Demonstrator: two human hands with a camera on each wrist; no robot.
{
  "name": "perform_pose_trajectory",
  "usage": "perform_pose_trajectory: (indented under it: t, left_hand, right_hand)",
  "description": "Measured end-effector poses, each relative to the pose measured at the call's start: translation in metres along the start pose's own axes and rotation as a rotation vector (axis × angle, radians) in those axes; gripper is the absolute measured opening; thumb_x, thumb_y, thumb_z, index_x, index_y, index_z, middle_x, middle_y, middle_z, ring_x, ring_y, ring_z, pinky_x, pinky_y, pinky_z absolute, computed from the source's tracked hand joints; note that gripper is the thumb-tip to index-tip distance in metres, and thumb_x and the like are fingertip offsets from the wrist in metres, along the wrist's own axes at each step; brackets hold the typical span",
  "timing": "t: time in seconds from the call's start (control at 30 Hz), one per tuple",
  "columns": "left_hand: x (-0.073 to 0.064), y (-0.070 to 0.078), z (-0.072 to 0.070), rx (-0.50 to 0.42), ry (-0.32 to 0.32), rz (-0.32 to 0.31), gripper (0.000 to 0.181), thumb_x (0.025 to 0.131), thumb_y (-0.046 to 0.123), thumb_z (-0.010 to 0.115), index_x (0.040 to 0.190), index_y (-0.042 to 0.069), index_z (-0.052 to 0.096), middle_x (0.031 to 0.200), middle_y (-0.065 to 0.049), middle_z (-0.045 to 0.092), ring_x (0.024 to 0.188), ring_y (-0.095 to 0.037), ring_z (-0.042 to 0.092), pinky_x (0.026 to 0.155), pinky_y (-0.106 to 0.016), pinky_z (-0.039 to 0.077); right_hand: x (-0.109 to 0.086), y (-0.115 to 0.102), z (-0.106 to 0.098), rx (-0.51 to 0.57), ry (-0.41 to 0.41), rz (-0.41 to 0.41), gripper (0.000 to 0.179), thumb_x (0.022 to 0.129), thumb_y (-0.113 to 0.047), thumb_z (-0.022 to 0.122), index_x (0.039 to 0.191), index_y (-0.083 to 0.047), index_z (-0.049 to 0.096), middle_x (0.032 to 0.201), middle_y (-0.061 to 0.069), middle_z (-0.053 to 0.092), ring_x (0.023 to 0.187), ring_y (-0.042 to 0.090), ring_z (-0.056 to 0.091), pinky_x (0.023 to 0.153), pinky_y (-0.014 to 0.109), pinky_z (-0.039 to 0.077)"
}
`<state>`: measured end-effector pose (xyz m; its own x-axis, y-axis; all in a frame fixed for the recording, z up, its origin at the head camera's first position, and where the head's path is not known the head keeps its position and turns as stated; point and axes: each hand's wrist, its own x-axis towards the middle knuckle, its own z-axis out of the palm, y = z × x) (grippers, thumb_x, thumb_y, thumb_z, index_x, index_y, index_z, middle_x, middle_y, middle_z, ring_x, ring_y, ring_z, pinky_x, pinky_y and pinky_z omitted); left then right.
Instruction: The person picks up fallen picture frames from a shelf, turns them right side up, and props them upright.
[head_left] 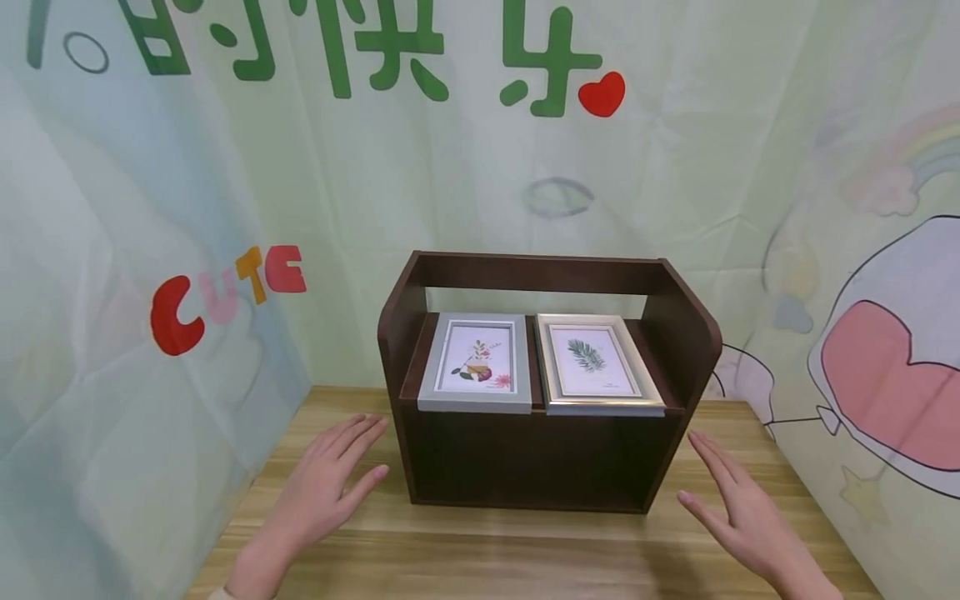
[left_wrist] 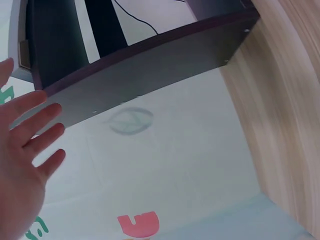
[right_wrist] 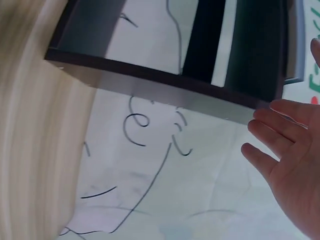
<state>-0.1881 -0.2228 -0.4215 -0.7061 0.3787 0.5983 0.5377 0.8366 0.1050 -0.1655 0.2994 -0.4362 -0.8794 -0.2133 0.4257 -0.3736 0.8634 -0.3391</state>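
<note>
A dark brown wooden shelf [head_left: 525,462] stands on the table between the two hands. On its upper board lie two picture frames side by side: a grey-blue one [head_left: 430,375] with a flower print, and a gold-edged one [head_left: 551,375] with a green leaf print. My left hand [head_left: 318,487], fingers straight and apart, is left of the shelf and holds nothing. Over on the right, my right hand [head_left: 742,512] is spread too, its fingertips near the shelf's right side. Each wrist view shows a bare palm beside a side panel [left_wrist: 165,65] of the shelf.
The wood-grain table [head_left: 465,554] carries the shelf. Behind and on both sides hangs a pale printed cloth [head_left: 690,183] with green characters, a red heart [head_left: 602,94] and a large balloon drawing [head_left: 870,375].
</note>
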Motion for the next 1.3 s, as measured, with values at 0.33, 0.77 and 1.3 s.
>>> perform_pose_trajectory:
  t: [0.33, 0.77, 1.3]
  left_hand:
    - [0.018, 0.013, 0.001, -0.122, 0.13, 0.081, 0.054, 0.085, 0.025, 0.067, 0.135, 0.009, 0.052, 0.128, -0.006, 0.059, 0.118, -0.026, 0.052, 0.105, -0.033, 0.034]
    - [0.044, 0.032, 0.003, -0.216, 0.155, 0.018, 0.057, 0.085, 0.021, 0.069, 0.137, 0.007, 0.05, 0.138, -0.007, 0.052, 0.125, -0.024, 0.048, 0.109, -0.021, 0.033]
    - [0.073, 0.058, -0.001, -0.261, 0.078, -0.204, 0.059, 0.09, 0.027, 0.064, 0.139, 0.0, 0.044, 0.141, -0.017, 0.047, 0.128, -0.031, 0.048, 0.102, -0.049, 0.043]
  right_hand:
    - [0.009, -0.023, -0.012, 0.013, 0.18, -0.136, 0.081, 0.078, -0.02, 0.077, 0.147, -0.018, 0.036, 0.143, 0.009, 0.046, 0.133, 0.007, 0.038, 0.106, 0.005, 0.022]
    - [0.044, -0.055, -0.013, 0.076, 0.256, -0.235, 0.077, 0.077, -0.016, 0.077, 0.144, -0.012, 0.04, 0.143, 0.01, 0.047, 0.133, 0.016, 0.042, 0.108, 0.005, 0.017]
    - [0.086, -0.097, -0.01, 0.157, 0.145, -0.135, 0.066, 0.085, -0.023, 0.071, 0.142, -0.012, 0.041, 0.138, 0.013, 0.049, 0.126, 0.032, 0.048, 0.099, 0.056, 0.043]
